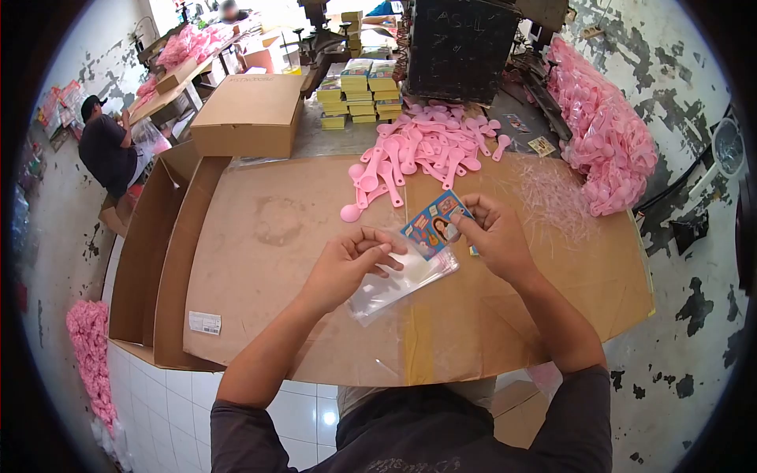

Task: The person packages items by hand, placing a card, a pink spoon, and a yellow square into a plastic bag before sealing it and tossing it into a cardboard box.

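As seen from head height, looking down past two dark sleeves: underneath both hands, a wide brown cardboard sheet point(268, 260) serving as the work surface. Far beyond the right hand point(493, 236), against a peeling wall, a tall heap of bagged pink spoons point(607, 134). Left of the left hand point(347, 264), an open cardboard box point(146, 260) with flaps raised, touching the sheet's edge. Beyond the left hand, well apart, a closed cardboard carton point(248, 114). Straight ahead of the hands, a dark machine point(461, 47), with stacks of yellow packets point(359, 94) just beside it. Far off to the left, another person point(106, 150) in dark clothes and a cap. Near, just beyond the fingertips, a loose pile of pink spoons point(426, 150) spilling onto the sheet. Beyond the right hand, a tangle of clear plastic strips point(556, 197).

At the left hand: fingers curled, thumb and forefinger pinching the top edge of a clear plastic bag point(398, 284), stretching from between the two hands back toward the body, low over the sheet. At the right hand: thumb and fingers pinching a small colourful printed card point(434, 225), tilted, its lower corner overlapping the bag's mouth. Impossible to tell whether inside the bag or only resting over it.
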Demonstrator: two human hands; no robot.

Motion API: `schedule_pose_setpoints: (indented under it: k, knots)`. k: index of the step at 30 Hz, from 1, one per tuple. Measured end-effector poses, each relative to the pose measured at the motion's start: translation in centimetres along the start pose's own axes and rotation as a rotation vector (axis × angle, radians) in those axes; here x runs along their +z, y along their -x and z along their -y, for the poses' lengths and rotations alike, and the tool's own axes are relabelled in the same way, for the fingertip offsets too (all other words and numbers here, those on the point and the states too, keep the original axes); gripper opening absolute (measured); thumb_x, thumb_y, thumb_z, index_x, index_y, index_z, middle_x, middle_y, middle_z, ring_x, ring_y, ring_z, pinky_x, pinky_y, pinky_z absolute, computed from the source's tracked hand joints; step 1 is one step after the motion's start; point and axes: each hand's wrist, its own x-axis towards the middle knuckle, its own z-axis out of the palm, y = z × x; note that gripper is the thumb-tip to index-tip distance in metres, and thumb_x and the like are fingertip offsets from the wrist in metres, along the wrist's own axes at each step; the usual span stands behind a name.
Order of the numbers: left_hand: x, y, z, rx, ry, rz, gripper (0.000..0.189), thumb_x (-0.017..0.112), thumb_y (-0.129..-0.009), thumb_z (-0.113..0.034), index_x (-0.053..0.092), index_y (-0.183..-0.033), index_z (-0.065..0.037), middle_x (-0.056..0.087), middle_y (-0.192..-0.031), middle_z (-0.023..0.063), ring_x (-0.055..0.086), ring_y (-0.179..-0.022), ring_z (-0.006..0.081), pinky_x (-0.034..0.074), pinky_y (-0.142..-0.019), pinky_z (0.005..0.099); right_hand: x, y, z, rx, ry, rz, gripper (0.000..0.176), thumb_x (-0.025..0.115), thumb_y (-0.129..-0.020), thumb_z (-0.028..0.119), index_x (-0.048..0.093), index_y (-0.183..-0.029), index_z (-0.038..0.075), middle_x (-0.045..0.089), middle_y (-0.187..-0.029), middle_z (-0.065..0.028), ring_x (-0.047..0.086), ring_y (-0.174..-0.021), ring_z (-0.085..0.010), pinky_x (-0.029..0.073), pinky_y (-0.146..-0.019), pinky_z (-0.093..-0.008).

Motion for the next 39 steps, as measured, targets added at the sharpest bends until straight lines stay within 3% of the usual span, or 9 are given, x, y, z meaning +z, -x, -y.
schedule_pose_setpoints:
  k: [4, 7, 13, 16, 19, 22, 28, 34, 39]
  knots:
    - [0.8, 0.3, -0.4, -0.024, 0.048, 0.006, 0.048, 0.069, -0.100, -0.012, 0.045, -0.139, 0.001, 0.077, -0.108, 0.0176, 0.076, -0.095, 0.0224, 0.059, -0.081, 0.0304, 0.4, 0.3, -0.4, -0.014, -0.032, -0.122, 0.021, 0.067, -0.100, 0.010, 0.065, -0.117, -0.002, 0.074, -0.096, -0.0055, 0.068, -0.082, -0.0066, 0.051, -0.065, -0.0220]
    - [0.8, 0.2, -0.1, 0.007, 0.032, -0.016, 0.061, 0.071, -0.098, -0.008, 0.038, -0.147, 0.002, 0.077, -0.102, 0.0166, 0.076, -0.094, 0.0215, 0.059, -0.082, 0.0300, 0.3, 0.3, -0.4, -0.039, -0.149, -0.171, 0.021, 0.068, -0.100, 0.011, 0.065, -0.117, -0.001, 0.075, -0.098, -0.0056, 0.070, -0.084, -0.0080, 0.049, -0.063, -0.0220]
    - [1.0, 0.1, 0.5, 0.093, -0.037, -0.053, 0.066, 0.073, -0.098, -0.011, 0.037, -0.149, 0.009, 0.079, -0.100, 0.0143, 0.075, -0.096, 0.0158, 0.058, -0.081, 0.0265, 0.5, 0.7, -0.2, -0.040, -0.186, -0.134, 0.021, 0.068, -0.100, 0.011, 0.065, -0.117, -0.001, 0.075, -0.099, -0.0059, 0.069, -0.081, -0.0084, 0.049, -0.064, -0.0224]
    - [1.3, 0.4, 0.1, 0.088, -0.023, -0.055, 0.063, 0.072, -0.098, -0.009, 0.039, -0.149, 0.007, 0.079, -0.102, 0.0143, 0.075, -0.096, 0.0154, 0.058, -0.082, 0.0267, 0.0, 0.8, -0.3, -0.064, -0.050, -0.031, 0.020, 0.069, -0.099, 0.012, 0.066, -0.114, -0.001, 0.074, -0.096, -0.0046, 0.066, -0.079, -0.0064, 0.049, -0.066, -0.0221]
    - [1.6, 0.6, -0.3, 0.110, -0.097, -0.056, 0.058, 0.069, -0.099, -0.004, 0.041, -0.149, 0.003, 0.078, -0.102, 0.0162, 0.076, -0.097, 0.0197, 0.059, -0.086, 0.0298, -0.9, 0.9, -0.3, -0.116, 0.295, 0.077, 0.016, 0.069, -0.099, 0.010, 0.068, -0.111, 0.000, 0.073, -0.093, -0.0028, 0.062, -0.077, -0.0047, 0.048, -0.067, -0.0217]
    - [1.8, 0.8, 0.2, 0.162, -0.200, -0.013, 0.056, 0.068, -0.099, -0.004, 0.043, -0.148, 0.003, 0.077, -0.103, 0.0169, 0.076, -0.096, 0.0203, 0.060, -0.085, 0.0304, -0.2, 0.9, -1.0, -0.123, 0.176, 0.165, 0.015, 0.070, -0.099, 0.010, 0.069, -0.109, 0.000, 0.072, -0.093, -0.0026, 0.063, -0.078, -0.0048, 0.049, -0.067, -0.0226]
    - [1.6, 0.9, -0.1, 0.133, -0.087, -0.070, 0.057, 0.070, -0.097, -0.003, 0.043, -0.147, 0.005, 0.077, -0.105, 0.0170, 0.076, -0.096, 0.0206, 0.060, -0.085, 0.0307, -0.6, -0.2, 0.3, -0.111, -0.118, -0.160, 0.015, 0.070, -0.098, 0.009, 0.066, -0.110, 0.000, 0.073, -0.095, -0.0049, 0.065, -0.080, -0.0073, 0.052, -0.071, -0.0243]
    - [1.6, 1.0, -0.3, 0.135, -0.065, -0.099, 0.059, 0.070, -0.096, -0.002, 0.042, -0.148, 0.005, 0.077, -0.101, 0.0163, 0.076, -0.097, 0.0209, 0.060, -0.083, 0.0295, 0.5, 0.6, 0.3, -0.053, -0.172, -0.059, 0.011, 0.069, -0.098, 0.005, 0.064, -0.107, 0.001, 0.071, -0.091, -0.0032, 0.065, -0.083, -0.0064, 0.052, -0.073, -0.0236]
    - [1.7, 1.1, -0.2, 0.174, -0.078, -0.072, 0.058, 0.070, -0.098, -0.003, 0.043, -0.149, 0.004, 0.076, -0.106, 0.0167, 0.075, -0.098, 0.0191, 0.059, -0.080, 0.0275, -0.5, 0.4, 0.1, -0.035, 0.004, 0.094, 0.014, 0.070, -0.096, 0.004, 0.064, -0.109, -0.001, 0.070, -0.091, -0.0020, 0.064, -0.081, -0.0050, 0.051, -0.071, -0.0233]
